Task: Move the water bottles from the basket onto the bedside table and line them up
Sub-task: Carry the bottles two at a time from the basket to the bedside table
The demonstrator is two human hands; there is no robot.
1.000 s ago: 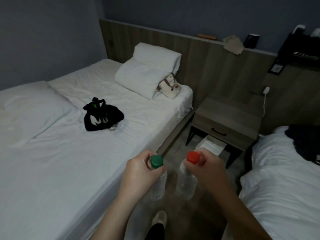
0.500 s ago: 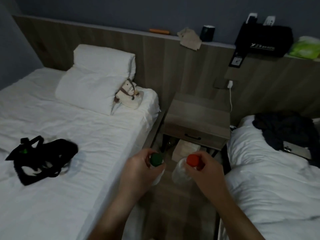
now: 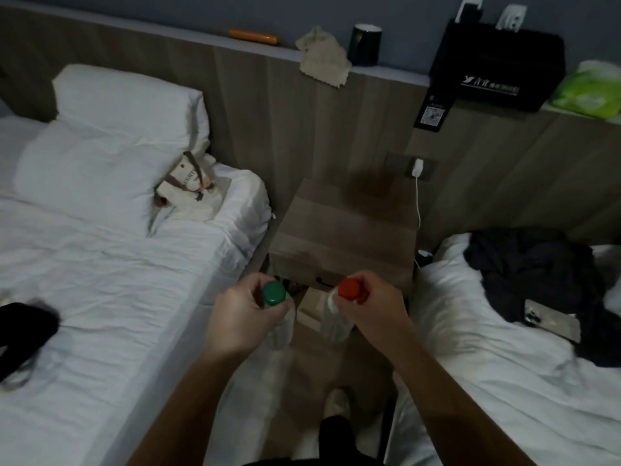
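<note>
My left hand (image 3: 238, 317) grips a clear water bottle with a green cap (image 3: 274, 293) by its neck; the bottle hangs below the hand. In the same way my right hand (image 3: 376, 311) holds a clear bottle with a red cap (image 3: 348, 288). Both bottles hang over the floor gap between two beds, just in front of the wooden bedside table (image 3: 346, 227), whose top is bare. The black basket bag (image 3: 23, 334) lies on the left bed at the frame's left edge, partly cut off.
White beds flank the narrow aisle on both sides. A small cloth pouch (image 3: 191, 183) lies by the pillow (image 3: 111, 136). Dark clothing (image 3: 537, 280) lies on the right bed. A charger cable (image 3: 417, 196) hangs beside the table. A shelf above holds a cup, a cloth and a black box.
The view has turned right and moved closer to the bedside table, which now sits straight ahead. Both hands keep the same hold on their bottles.
</note>
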